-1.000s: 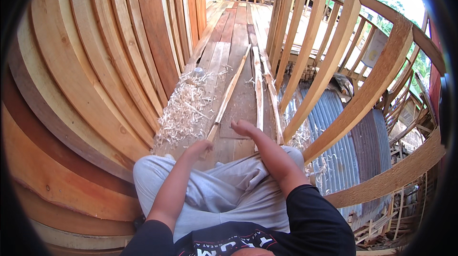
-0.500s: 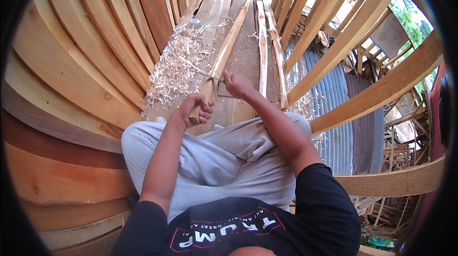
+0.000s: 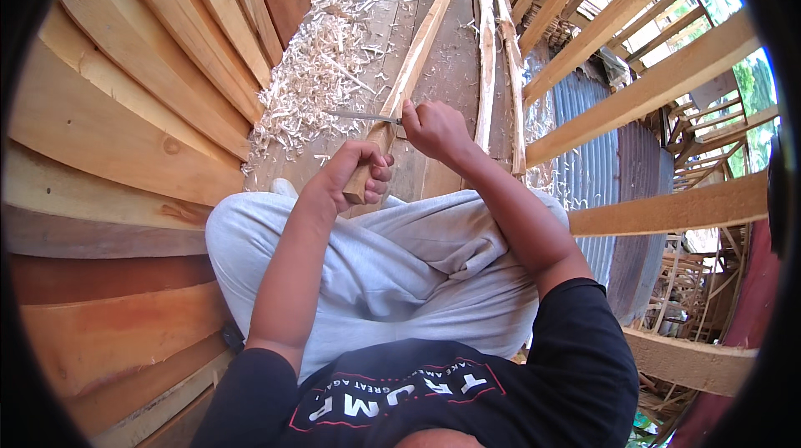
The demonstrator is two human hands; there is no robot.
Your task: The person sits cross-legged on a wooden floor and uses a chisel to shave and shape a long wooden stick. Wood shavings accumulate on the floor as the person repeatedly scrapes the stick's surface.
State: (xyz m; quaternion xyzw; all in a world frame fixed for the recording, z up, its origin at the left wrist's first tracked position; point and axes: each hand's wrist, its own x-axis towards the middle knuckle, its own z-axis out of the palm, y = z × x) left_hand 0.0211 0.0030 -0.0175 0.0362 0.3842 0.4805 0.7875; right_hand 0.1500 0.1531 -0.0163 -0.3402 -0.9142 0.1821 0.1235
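My left hand (image 3: 359, 174) is wrapped round the near end of a long wooden pole (image 3: 410, 72), which slants away from me along the floor. Just beyond that grip, my right hand (image 3: 434, 129) is closed on the handle of a knife (image 3: 360, 116). Its narrow blade points left and lies across the pole's upper side. Most of the handle is hidden by my fingers. A pale worked stretch shows on the pole past the blade.
Curly wood shavings (image 3: 309, 81) are heaped on the plank floor to the left. Two peeled poles (image 3: 486, 56) lie to the right. Upright boards (image 3: 125, 139) line the left side. Slatted railing (image 3: 651, 102) stands right, with corrugated metal sheets (image 3: 588, 148) beyond. My crossed legs (image 3: 375, 273) are close below.
The knife has turned from slanting to nearly level across the pole, and my right hand has shifted slightly. The whole view has tilted a little. Both grips hold.
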